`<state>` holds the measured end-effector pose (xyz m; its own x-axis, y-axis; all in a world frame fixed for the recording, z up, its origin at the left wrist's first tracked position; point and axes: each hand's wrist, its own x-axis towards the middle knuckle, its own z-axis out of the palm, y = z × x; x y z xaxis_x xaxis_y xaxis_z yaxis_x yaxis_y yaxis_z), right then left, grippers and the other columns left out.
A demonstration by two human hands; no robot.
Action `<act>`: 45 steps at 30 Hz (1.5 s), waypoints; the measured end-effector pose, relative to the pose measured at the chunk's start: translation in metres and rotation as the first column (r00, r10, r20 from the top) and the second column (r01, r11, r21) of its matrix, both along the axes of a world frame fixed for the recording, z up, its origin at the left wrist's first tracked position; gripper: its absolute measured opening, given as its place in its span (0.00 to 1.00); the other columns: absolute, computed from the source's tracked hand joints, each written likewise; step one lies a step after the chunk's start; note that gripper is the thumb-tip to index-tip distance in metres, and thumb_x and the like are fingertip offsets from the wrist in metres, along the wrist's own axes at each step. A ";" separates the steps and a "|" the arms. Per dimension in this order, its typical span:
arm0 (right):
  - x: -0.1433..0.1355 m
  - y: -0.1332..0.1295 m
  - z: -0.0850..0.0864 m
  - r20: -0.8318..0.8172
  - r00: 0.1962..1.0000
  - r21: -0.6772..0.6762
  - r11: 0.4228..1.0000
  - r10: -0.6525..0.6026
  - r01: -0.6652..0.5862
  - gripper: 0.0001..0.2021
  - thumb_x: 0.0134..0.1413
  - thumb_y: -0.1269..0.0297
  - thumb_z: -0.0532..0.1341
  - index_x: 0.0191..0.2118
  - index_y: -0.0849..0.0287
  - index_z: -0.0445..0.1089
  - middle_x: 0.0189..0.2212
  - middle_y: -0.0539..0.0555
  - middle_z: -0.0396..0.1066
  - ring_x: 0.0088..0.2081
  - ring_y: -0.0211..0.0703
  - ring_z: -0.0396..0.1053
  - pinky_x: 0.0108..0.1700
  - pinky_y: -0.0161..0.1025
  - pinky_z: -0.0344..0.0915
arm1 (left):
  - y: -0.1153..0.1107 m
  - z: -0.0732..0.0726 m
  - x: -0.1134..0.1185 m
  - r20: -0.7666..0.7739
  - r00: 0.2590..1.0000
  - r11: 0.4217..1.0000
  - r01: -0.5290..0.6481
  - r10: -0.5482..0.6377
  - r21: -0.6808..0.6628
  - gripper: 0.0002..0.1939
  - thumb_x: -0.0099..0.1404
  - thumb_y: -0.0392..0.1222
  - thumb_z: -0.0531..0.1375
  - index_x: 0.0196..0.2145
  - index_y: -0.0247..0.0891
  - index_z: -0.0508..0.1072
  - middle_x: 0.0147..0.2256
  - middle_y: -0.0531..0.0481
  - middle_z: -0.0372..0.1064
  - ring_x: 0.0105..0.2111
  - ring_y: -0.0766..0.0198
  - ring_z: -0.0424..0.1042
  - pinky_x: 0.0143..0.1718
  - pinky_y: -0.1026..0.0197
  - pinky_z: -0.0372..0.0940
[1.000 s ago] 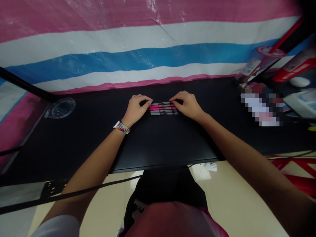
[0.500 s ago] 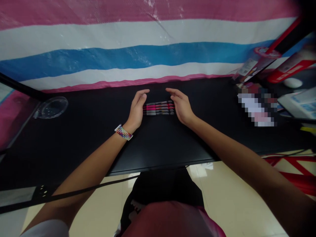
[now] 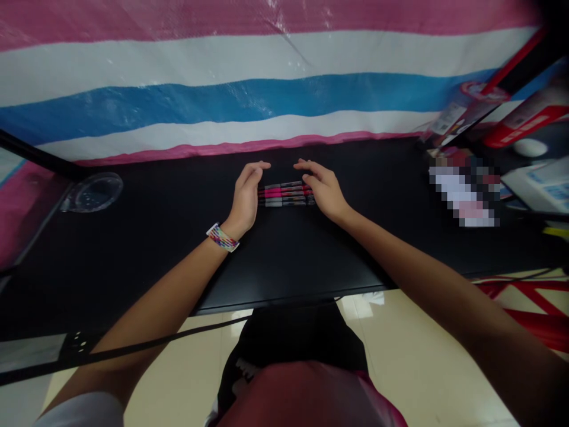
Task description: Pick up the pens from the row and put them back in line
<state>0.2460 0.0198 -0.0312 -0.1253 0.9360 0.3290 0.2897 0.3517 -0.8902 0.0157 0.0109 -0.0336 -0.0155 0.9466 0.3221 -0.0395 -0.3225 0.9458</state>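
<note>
Since half a second ago: both hands drawn slightly closer to the pen ends, right fingers now curled over the far right end of the row; pens unmoved.

Left hand [image 3: 246, 196] edge-down on the black table [image 3: 155, 249], palm facing right, fingers straight and together, pressed against or just beside the left ends of the pens [image 3: 285, 194]. Nothing clasped. Striped watch band [image 3: 221, 237] at the wrist.

Right hand [image 3: 323, 188] opposite, palm facing left, fingers loosely bent, touching or nearly touching the right ends of the pens. Open too, nothing gripped; exact contact not clear from here.

Pens side by side in a tight row, lengthwise left to right, flat on the table between the two hands, toward the far middle of the tabletop. Pink and grey barrels among them.

Clear round dish [image 3: 91, 192] at far left of the table. Boxes and packets [image 3: 524, 118] at far right. Striped pink, white and blue sheet [image 3: 222, 101] behind the table.
</note>
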 end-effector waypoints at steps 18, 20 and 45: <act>0.005 -0.026 0.023 0.548 0.819 0.434 0.779 0.171 -0.453 0.05 0.65 0.58 0.72 0.42 0.51 0.82 0.46 0.59 0.79 0.54 0.64 0.70 0.57 0.62 0.66 | 0.012 0.003 -0.026 -0.328 0.921 0.975 -0.170 0.210 0.146 0.17 0.82 0.60 0.58 0.44 0.48 0.80 0.52 0.47 0.80 0.62 0.50 0.75 0.70 0.46 0.64; 0.005 -0.026 0.023 0.567 0.801 0.433 0.758 0.191 -0.487 0.03 0.65 0.62 0.71 0.42 0.52 0.82 0.44 0.59 0.80 0.54 0.63 0.70 0.57 0.61 0.66 | 0.008 0.008 -0.023 -0.333 0.925 0.977 -0.138 0.185 0.160 0.17 0.81 0.61 0.60 0.45 0.48 0.80 0.52 0.46 0.80 0.60 0.50 0.76 0.69 0.46 0.66; 0.021 -0.005 0.027 -0.173 0.977 -0.029 0.991 0.124 -0.131 0.15 0.62 0.47 0.74 0.47 0.50 0.87 0.41 0.54 0.86 0.43 0.54 0.83 0.52 0.54 0.81 | -0.012 0.030 -0.014 -0.397 0.902 0.962 -0.063 0.169 0.265 0.10 0.73 0.53 0.72 0.45 0.48 0.88 0.45 0.48 0.87 0.48 0.52 0.84 0.57 0.45 0.76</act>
